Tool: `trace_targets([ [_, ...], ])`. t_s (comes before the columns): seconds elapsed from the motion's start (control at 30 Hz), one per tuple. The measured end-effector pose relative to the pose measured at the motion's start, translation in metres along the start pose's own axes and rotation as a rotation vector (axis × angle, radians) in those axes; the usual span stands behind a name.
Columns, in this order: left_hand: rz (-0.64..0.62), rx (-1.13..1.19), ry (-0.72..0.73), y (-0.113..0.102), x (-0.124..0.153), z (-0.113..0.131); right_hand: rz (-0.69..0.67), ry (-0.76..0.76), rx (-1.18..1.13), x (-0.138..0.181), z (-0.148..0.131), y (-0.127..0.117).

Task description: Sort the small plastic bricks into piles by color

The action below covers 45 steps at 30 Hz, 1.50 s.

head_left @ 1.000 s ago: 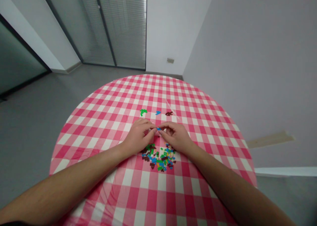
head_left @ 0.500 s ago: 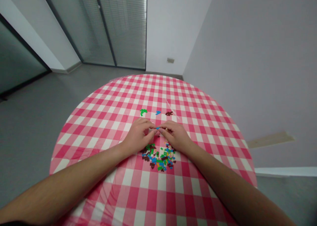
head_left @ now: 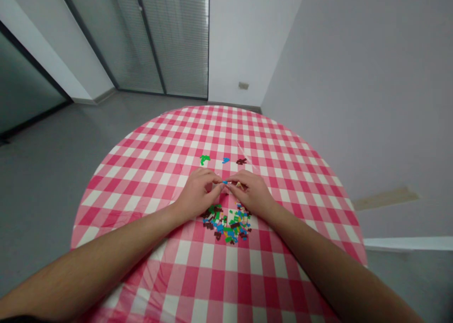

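My left hand [head_left: 198, 191] and my right hand [head_left: 252, 191] meet over the middle of the table. Between their fingertips is a small blue building brick [head_left: 225, 182], pinched from both sides; its exact shape is too small to make out. Just below my hands lies a loose pile of small bricks [head_left: 231, 226] in green, blue, brown, yellow and pale colours. Beyond my fingers sit three separate little groups: green bricks [head_left: 204, 159], blue bricks [head_left: 225, 160] and brown bricks [head_left: 241, 161].
A red and white checked cloth [head_left: 222, 271] covers the round table, wrinkled at the front left. Glass doors [head_left: 170, 44] stand behind it. A grey wall [head_left: 371, 91] runs along the right.
Almost nothing differs. Both hands keep their pinch on the blue brick, with only slight finger movement; the pile and the three groups stay put.
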<state>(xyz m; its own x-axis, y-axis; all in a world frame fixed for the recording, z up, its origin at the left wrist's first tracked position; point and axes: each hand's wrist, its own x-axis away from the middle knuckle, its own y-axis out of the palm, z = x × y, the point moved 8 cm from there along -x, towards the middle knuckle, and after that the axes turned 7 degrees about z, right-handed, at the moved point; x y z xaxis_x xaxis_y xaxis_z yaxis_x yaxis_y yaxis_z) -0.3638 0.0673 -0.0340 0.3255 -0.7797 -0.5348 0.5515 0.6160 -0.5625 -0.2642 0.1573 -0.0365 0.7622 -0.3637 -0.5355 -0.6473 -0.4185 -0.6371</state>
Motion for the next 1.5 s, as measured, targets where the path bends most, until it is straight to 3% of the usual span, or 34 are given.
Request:
trace_targets([
  [0.67,-0.013,-0.128,0.054,-0.006,-0.004,-0.01,0.017,0.075,0.0,0.0,0.004,-0.003],
  [1.13,-0.083,-0.262,0.059,-0.019,-0.025,-0.049,0.085,0.185,0.03,0.001,0.02,-0.013],
  [1.5,-0.129,-0.471,-0.078,0.016,-0.058,-0.055,0.098,0.202,0.036,0.0,0.022,-0.015],
])
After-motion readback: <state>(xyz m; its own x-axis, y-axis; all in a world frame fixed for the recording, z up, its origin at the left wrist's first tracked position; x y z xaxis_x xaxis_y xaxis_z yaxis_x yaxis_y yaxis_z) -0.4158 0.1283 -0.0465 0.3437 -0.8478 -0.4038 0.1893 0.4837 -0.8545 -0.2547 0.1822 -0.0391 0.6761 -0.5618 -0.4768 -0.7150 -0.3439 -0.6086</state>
